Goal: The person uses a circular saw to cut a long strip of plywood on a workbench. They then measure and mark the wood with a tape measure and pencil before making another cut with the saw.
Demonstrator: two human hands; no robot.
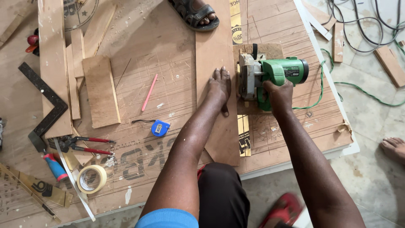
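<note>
tape roll [93, 178] at 7 o'clock on the surface [160, 50] | pink pencil [149, 92] at 10 o'clock of left hand [219, 86] | left hand flat, fingers together, pressing long board [213, 46] | right hand [279, 93] clamped on green saw [270, 74], at 3 o'clock beside the board

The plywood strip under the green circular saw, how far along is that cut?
Looks done: the plywood strip lies flat on the workboard, and cut offcuts sit aside. In hand: the left hand presses the strip flat while the right hand grips the green circular saw beside its edge. Left: how much of the strip remains uncut is hidden by the saw.
</note>
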